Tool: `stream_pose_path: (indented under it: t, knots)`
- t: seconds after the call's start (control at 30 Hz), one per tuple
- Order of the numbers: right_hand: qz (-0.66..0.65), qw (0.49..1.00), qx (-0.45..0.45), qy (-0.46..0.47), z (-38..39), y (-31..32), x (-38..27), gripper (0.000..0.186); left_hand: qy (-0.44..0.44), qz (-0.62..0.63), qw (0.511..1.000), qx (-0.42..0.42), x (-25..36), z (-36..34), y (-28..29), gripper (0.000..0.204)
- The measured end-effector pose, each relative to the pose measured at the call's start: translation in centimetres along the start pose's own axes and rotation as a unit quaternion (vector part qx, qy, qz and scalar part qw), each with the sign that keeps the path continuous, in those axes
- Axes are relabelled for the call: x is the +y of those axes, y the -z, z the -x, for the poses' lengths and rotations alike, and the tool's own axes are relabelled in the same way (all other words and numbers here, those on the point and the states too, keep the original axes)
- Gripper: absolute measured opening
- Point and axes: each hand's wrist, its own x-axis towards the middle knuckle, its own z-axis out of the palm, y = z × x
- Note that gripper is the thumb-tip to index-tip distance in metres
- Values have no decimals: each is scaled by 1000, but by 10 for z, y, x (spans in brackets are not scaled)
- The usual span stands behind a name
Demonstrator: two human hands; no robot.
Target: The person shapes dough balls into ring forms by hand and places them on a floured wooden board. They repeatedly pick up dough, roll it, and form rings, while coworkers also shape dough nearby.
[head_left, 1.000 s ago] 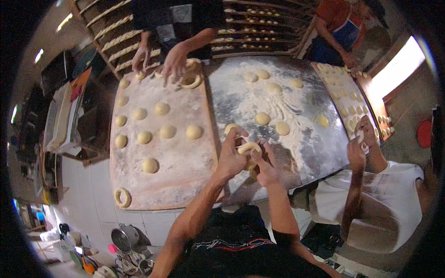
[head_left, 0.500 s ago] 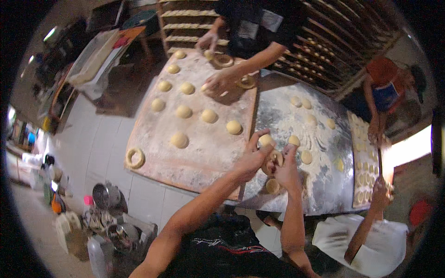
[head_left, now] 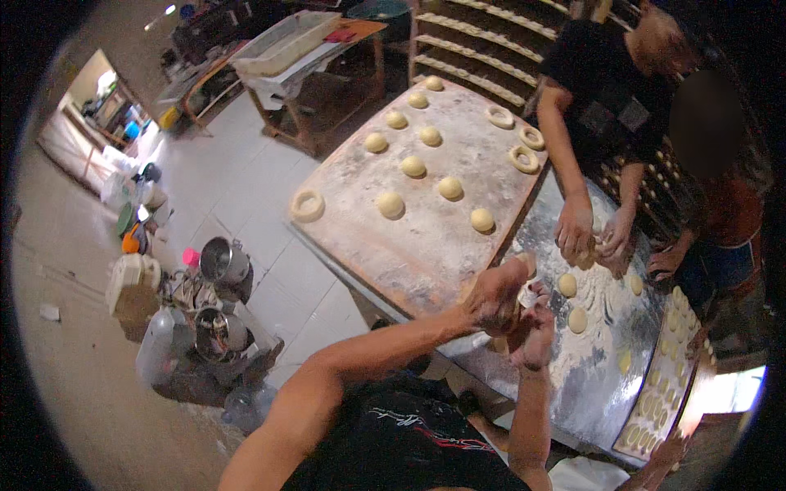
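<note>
My left hand [head_left: 497, 295] and my right hand [head_left: 532, 331] are close together over the near edge of the metal table [head_left: 602, 364]. Their fingers are curled around pale dough [head_left: 526, 296], mostly hidden between them, so its shape is unclear. Left of my hands lies a floured board [head_left: 352, 258] with several round dough balls [head_left: 390, 204]. One dough ring [head_left: 307, 205] sits at its near left corner, and three more, including this dough ring [head_left: 524, 159], lie at its far right. Beside my right hand, dough balls [head_left: 577, 320] rest on scattered flour.
Across the table a co-worker's hands [head_left: 575, 231] handle dough. A tray of dough pieces [head_left: 655, 401] stands at the right, where another person reaches in. Behind are racks of filled shelves [head_left: 479, 57]. Metal pots [head_left: 223, 260] and containers stand on the floor at left.
The view has swung, so the board appears farther up and right. My hands have come closer together over the dough. The co-worker's hands left the board for the floured table; three rings now show at its far right.
</note>
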Motion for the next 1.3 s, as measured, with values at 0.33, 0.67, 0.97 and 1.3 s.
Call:
stream_pose_path:
  t: [0.33, 0.67, 0.97, 1.3]
  knots:
    - [-124, 931, -327, -105, -16, -17, -6, 77, -34, 36, 998, 40, -12, 6, 9, 37]
    - [129, 989, -76, -11, -10, -56, 11, 72, 129, 233, 958, 101, 2, 6, 48, 41]
    - [215, 970, -109, 32, -18, -91, 35, 38, -37, 83, 992, 89, 0, -1, 108, 35]
    - [424, 884, -177, 85, -49, -140, 83, 23, -291, -51, 955, 29, -42, -8, 184, 31]
